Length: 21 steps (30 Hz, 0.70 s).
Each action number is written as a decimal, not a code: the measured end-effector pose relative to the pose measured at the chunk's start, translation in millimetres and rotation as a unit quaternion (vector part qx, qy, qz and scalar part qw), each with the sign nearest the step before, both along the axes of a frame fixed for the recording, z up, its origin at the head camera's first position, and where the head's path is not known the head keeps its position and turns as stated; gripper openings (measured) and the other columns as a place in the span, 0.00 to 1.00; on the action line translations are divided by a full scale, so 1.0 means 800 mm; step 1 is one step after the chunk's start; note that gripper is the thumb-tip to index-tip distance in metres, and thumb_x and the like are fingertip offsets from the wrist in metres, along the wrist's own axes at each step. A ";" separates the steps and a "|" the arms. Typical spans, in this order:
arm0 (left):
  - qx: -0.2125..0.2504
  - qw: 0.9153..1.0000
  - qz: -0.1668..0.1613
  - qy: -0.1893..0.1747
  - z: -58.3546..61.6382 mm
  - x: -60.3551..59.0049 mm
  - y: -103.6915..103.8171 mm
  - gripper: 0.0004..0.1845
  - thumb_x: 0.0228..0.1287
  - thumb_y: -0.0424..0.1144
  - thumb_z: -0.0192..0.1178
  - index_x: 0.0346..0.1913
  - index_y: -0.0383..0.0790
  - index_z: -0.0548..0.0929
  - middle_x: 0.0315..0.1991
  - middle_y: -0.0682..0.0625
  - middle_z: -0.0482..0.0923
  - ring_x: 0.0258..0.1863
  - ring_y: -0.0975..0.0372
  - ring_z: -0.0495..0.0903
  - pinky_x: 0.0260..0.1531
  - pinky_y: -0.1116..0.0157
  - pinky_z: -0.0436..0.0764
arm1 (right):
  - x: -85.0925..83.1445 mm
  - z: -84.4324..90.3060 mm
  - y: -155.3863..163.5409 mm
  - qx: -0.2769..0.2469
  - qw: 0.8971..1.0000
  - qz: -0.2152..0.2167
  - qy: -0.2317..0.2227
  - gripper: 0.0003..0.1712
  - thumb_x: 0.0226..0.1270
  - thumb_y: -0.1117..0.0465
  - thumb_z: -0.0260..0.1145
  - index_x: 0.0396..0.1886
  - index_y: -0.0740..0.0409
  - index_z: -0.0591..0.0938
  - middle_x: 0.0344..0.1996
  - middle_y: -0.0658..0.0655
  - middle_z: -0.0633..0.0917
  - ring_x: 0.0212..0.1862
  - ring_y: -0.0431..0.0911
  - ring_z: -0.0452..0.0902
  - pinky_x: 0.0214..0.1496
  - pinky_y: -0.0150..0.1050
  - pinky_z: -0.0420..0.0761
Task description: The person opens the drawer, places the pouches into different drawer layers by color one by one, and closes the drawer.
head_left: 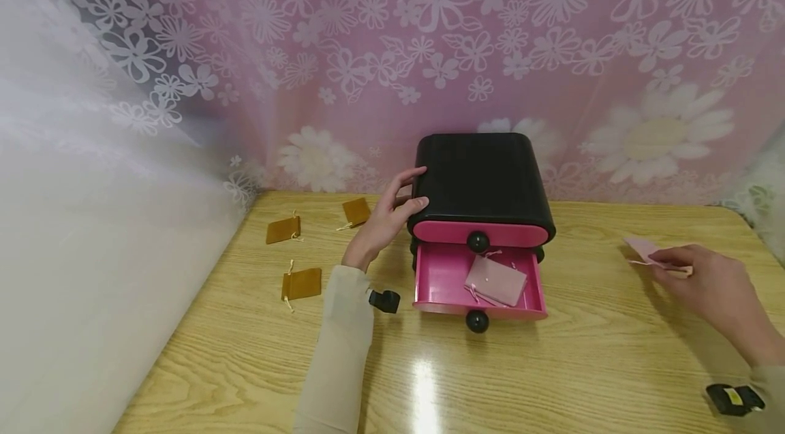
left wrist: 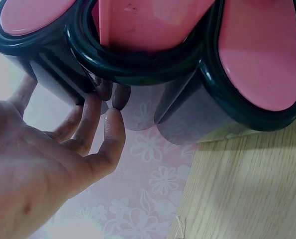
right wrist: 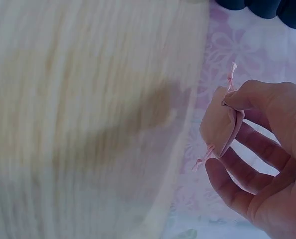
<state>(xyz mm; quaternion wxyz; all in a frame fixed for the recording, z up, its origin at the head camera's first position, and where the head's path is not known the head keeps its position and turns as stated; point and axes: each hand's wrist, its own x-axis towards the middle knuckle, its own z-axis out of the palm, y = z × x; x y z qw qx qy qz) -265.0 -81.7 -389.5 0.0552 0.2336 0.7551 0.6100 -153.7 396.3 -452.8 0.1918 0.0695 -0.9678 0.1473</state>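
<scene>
— What does the left hand (left wrist: 43,169) touch?
— Its fingertips (left wrist: 119,102) rest against the dark, glossy side of the black drawer box (left wrist: 187,104), palm open toward the camera.
— And the pink parts?
— Pink drawer fronts (left wrist: 259,55) fill the top edge.
— Below?
— The wooden table (left wrist: 247,189) at the lower right corner, with a pink flowered curtain (left wrist: 148,189) beside it.

Head high; wrists close (shared chest (head_left: 481,182))

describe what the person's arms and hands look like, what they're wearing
Both hands are bare: no gloves, and no rings show. The left arm wears a long, plain cream sleeve down to the wrist. A small black device sits by the left wrist, and another black device with a yellow mark by the right.
</scene>
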 end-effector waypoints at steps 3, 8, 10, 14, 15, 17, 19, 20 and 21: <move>0.001 1.000 0.001 -0.002 0.001 0.001 0.000 0.29 0.75 0.45 0.55 0.76 0.64 0.65 0.75 0.50 0.62 0.71 0.46 0.70 0.68 0.46 0.74 | 0.004 0.005 -0.007 0.009 0.999 0.016 0.042 0.09 0.53 0.70 0.76 0.35 0.68 0.89 0.32 0.72 0.87 0.26 0.59 0.82 0.24 0.48 0.79; 0.000 1.000 0.003 -0.004 0.001 0.001 0.000 0.28 0.76 0.45 0.55 0.75 0.64 0.65 0.75 0.50 0.62 0.71 0.45 0.70 0.69 0.46 0.74 | 0.010 0.013 -0.015 0.010 0.995 0.038 0.088 0.09 0.50 0.71 0.77 0.33 0.63 0.89 0.31 0.67 0.88 0.23 0.53 0.81 0.24 0.26 0.77; -0.002 1.000 0.003 -0.004 0.001 0.001 0.000 0.28 0.76 0.45 0.55 0.76 0.64 0.65 0.75 0.50 0.61 0.71 0.45 0.70 0.69 0.46 0.73 | 0.013 0.015 -0.017 0.009 0.994 0.043 0.097 0.09 0.50 0.70 0.78 0.33 0.61 0.90 0.32 0.67 0.88 0.23 0.54 0.81 0.26 0.17 0.71; -0.003 1.000 0.005 -0.005 0.000 0.001 0.000 0.28 0.75 0.46 0.55 0.75 0.65 0.65 0.75 0.50 0.61 0.71 0.44 0.70 0.69 0.45 0.73 | 0.021 0.020 -0.026 0.003 0.992 0.055 0.111 0.10 0.49 0.70 0.78 0.33 0.59 0.90 0.33 0.65 0.89 0.24 0.54 0.81 0.27 0.15 0.67; -0.003 1.000 0.005 -0.005 0.000 0.001 0.000 0.28 0.75 0.46 0.55 0.75 0.65 0.65 0.75 0.50 0.61 0.71 0.45 0.70 0.69 0.45 0.73 | 0.023 0.021 -0.029 0.001 0.992 0.059 0.116 0.10 0.49 0.70 0.78 0.33 0.58 0.90 0.32 0.64 0.89 0.24 0.53 0.81 0.26 0.16 0.68; -0.003 1.000 0.005 -0.003 0.000 0.000 0.000 0.28 0.75 0.46 0.55 0.75 0.65 0.65 0.75 0.50 0.61 0.71 0.45 0.70 0.69 0.45 0.73 | 0.027 0.024 -0.035 -0.002 0.989 0.069 0.131 0.08 0.51 0.68 0.77 0.33 0.57 0.90 0.32 0.62 0.89 0.23 0.53 0.82 0.24 0.19 0.68; -0.002 1.000 0.004 0.000 -0.001 0.000 0.000 0.28 0.76 0.46 0.54 0.76 0.64 0.65 0.75 0.50 0.61 0.71 0.45 0.70 0.69 0.45 0.73 | 0.031 0.026 -0.040 -0.003 0.986 0.079 0.145 0.05 0.61 0.60 0.75 0.32 0.57 0.90 0.31 0.62 0.89 0.23 0.54 0.81 0.21 0.22 0.68; -0.002 1.000 0.004 0.001 -0.001 0.000 0.000 0.28 0.76 0.46 0.54 0.76 0.64 0.65 0.75 0.50 0.61 0.71 0.45 0.70 0.69 0.45 0.72 | 0.033 0.027 -0.042 -0.004 0.985 0.083 0.150 0.12 0.67 0.53 0.72 0.32 0.57 0.90 0.31 0.61 0.89 0.24 0.55 0.81 0.20 0.23 0.68; -0.002 1.000 0.003 0.002 -0.001 -0.001 0.000 0.29 0.76 0.46 0.54 0.76 0.63 0.65 0.75 0.49 0.61 0.71 0.45 0.70 0.69 0.45 0.72 | 0.035 0.028 -0.045 -0.004 0.984 0.086 0.156 0.19 0.72 0.46 0.67 0.32 0.57 0.90 0.31 0.61 0.89 0.24 0.56 0.82 0.20 0.24 0.68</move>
